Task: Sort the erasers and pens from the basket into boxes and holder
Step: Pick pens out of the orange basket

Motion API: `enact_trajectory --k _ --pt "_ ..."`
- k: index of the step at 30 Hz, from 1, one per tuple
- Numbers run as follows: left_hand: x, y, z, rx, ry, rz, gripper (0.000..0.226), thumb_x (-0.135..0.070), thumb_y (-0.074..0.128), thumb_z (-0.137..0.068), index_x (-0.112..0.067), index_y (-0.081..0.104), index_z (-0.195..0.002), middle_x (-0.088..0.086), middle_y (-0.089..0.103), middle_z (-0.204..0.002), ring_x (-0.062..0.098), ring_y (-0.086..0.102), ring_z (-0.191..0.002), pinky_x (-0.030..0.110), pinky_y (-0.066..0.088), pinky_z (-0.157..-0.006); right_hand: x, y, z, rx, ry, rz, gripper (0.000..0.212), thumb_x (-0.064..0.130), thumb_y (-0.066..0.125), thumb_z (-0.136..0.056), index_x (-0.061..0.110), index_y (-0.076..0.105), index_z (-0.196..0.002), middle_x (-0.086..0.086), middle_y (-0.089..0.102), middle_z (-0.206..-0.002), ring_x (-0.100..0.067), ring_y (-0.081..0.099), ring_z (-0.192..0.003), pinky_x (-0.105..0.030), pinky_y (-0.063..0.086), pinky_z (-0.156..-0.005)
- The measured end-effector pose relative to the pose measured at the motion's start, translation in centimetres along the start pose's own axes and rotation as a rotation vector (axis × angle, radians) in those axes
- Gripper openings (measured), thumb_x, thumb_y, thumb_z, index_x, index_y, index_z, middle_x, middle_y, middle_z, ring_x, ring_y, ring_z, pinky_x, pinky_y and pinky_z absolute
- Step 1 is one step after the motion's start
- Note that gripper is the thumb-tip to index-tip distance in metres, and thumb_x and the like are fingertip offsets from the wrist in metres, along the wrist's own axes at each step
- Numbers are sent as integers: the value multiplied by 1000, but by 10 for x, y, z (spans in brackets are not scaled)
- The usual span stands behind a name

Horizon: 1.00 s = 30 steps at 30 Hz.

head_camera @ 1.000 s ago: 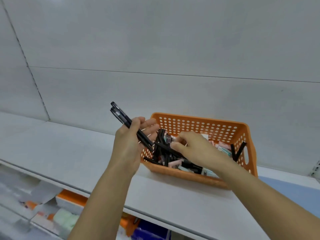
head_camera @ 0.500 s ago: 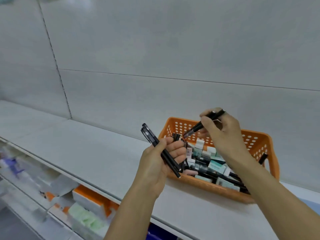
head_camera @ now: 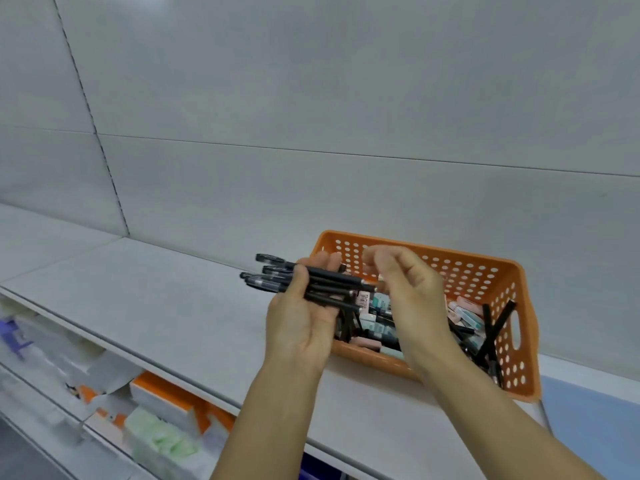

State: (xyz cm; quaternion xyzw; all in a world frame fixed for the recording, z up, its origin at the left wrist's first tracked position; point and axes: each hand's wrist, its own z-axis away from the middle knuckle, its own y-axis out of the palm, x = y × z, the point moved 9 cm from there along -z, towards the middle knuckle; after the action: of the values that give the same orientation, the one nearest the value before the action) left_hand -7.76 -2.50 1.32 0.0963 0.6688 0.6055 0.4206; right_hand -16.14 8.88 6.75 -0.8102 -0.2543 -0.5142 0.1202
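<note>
Our right hand (head_camera: 403,282) has passed its pen over, fingers now loosely curled, holding nothing; left hand (head_camera: 304,306) grips approx. 5 pens (head_camera: 311,280); basket (head_camera: 519,306) still holds plenty.

A pale grey panelled back wall (head_camera: 311,98) rose behind a long white shelf (head_camera: 138,289), its seams running across and down. Below the shelf's front edge, a lower tier (head_camera: 104,410) held blurred white, orange and green packages under even, soft light.
</note>
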Motion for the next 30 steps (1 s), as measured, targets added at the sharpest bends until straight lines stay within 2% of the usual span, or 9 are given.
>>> enact_trajectory --k 3,7,9,13,15,17,20,23,30 --pt "-23 -14 -2 -59 85 -51 15 -7 39 -103 -9 52 -109 14 69 -105 25 71 -92 44 57 -72 -11 -12 -22 -50 68 148 17 19 54 -97 18 69 -89 6 69 -85 -6 64 -83 -23 52 -75" --pt "-33 -28 0 -98 100 -181 15 -4 41 -102 -11 52 -109 12 67 -102 24 67 -92 43 55 -76 -64 22 -35 425 259 771 26 33 58 -95 12 69 -86 2 59 -73 -13 52 -60 -25 42 -60" --pt "-29 -30 0 -88 69 -209 15 -4 41 -101 -10 52 -110 12 67 -99 23 66 -88 43 54 -78 -81 38 -33 537 273 1006 35 48 60 -89 15 61 -77 1 55 -64 -15 50 -56 -27 38 -54" --pt "-20 -35 -1 -89 43 -247 18 -5 41 -101 -8 53 -114 13 69 -93 22 66 -80 41 56 -74 -74 64 -36 491 99 1416 39 47 60 -86 16 55 -110 1 60 -92 -21 59 -82 -32 41 -66" --pt "-19 -36 0 -79 35 -250 18 -5 42 -101 -8 54 -114 12 70 -90 21 67 -76 38 58 -66 -78 64 -37 459 144 1381 46 36 63 -87 10 45 -121 -4 60 -101 -25 62 -90 -32 41 -68" --pt "-19 -36 1 -65 24 -237 17 -5 41 -101 -7 53 -113 12 70 -86 20 69 -70 36 59 -59 -85 55 -40 432 218 1207 37 25 61 -88 8 44 -116 -4 59 -92 -21 60 -79 -31 43 -62" --pt "-20 -36 0 -53 16 -239 16 -5 41 -102 -6 53 -113 13 69 -85 20 68 -68 35 59 -60 -90 27 -42 300 412 678 11 12 56 -92 5 57 -100 -11 67 -85 -19 64 -70 -36 55 -63" --pt "-16 -30 2 -19 -12 -238 14 -7 39 -103 -8 52 -109 11 68 -81 21 66 -71 39 58 -72 -89 9 -36 209 561 277 12 8 56 -96 2 64 -100 -10 71 -76 -17 64 -63 -30 53 -55" --pt "16 -12 3 42 -163 -246 15 -8 41 -101 -9 56 -105 9 66 -76 19 62 -63 35 58 -63 -61 -9 -35 253 542 145 12 11 56 -97 5 66 -98 -10 70 -79 -11 62 -57 -23 48 -49"
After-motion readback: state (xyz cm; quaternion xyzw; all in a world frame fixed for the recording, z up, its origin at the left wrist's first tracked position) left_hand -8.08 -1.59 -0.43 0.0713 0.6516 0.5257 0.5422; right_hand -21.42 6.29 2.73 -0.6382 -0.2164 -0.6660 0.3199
